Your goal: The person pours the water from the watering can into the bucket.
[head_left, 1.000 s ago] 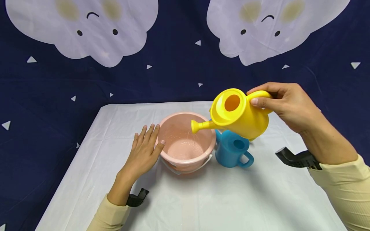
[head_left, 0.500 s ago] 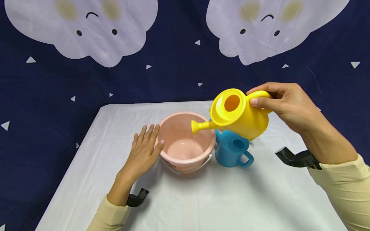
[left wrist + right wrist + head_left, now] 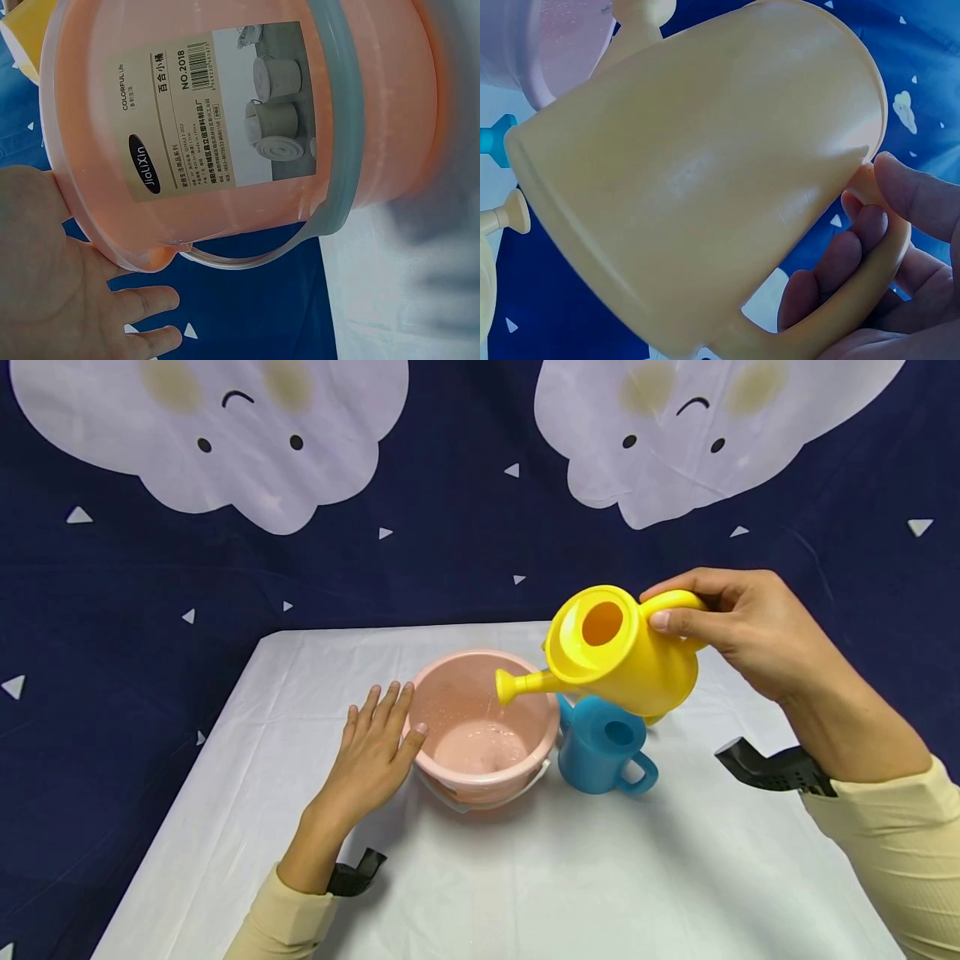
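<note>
Head view: I read no writing here. The backdrop (image 3: 465, 560) is dark blue with white triangles and two white cloud faces. On the white table (image 3: 525, 877) the pink bucket (image 3: 480, 727) sits near centre, and a blue watering can (image 3: 603, 745) stands just beside it at its 3 o'clock. My right hand (image 3: 738, 631) grips the handle of the yellow watering can (image 3: 615, 652), which is held in the air, tilted, its spout over the bucket's rim at about 2 o'clock and its body partly hiding the blue can. My left hand (image 3: 375, 752) lies flat with fingers straight, pressed against the bucket's wall at 9 o'clock. Left wrist view: the bucket (image 3: 247, 127) fills the frame; its label (image 3: 217, 112) reads "COLORFUL Life", "jiaLiXin" and "NO.2018", with Chinese lettering, a barcode and a product photograph. A pale handle band crosses the label's right edge. The left hand (image 3: 67, 285) is released, palm touching the bucket's lower rim. Right wrist view: I read no marking. The yellow watering can (image 3: 697, 165) covers most of the frame; the right hand's fingers (image 3: 847, 262) are curled through its handle at 5 o'clock. The bucket (image 3: 562, 37) shows at 11 o'clock.
</note>
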The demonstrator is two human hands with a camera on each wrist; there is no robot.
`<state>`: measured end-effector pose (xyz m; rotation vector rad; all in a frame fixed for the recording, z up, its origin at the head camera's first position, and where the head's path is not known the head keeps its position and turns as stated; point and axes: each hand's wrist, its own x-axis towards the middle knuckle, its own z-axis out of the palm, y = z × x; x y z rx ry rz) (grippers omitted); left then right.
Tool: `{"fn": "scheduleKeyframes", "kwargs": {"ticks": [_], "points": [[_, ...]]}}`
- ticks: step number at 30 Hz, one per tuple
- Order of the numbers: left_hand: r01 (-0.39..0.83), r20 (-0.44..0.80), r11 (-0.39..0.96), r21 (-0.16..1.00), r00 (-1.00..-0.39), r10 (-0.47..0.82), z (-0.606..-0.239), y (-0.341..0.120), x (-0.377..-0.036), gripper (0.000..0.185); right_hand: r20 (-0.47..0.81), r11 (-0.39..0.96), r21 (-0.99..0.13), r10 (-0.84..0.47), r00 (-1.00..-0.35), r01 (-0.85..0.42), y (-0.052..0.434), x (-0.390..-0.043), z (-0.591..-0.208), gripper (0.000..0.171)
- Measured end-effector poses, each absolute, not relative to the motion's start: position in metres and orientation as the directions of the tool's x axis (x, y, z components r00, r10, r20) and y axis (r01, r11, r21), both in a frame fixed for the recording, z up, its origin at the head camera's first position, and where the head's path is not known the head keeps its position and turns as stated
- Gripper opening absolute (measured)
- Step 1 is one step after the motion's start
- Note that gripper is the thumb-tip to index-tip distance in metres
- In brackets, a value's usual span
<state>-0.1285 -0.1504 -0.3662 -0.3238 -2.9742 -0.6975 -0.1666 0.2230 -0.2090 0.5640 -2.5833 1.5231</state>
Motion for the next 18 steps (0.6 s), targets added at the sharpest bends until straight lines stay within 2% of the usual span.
{"fn": "scheduleKeyframes", "kwargs": {"ticks": [18], "points": [[0.226, 0.12, 0.875, 0.428, -0.974, 0.193, -0.3676, -0.1505, -0.1292, 0.064, 0.257, 0.429, -0.829, -0.279, -0.925, -0.359, 0.2219, -0.1664, -0.207, 0.026]]}}
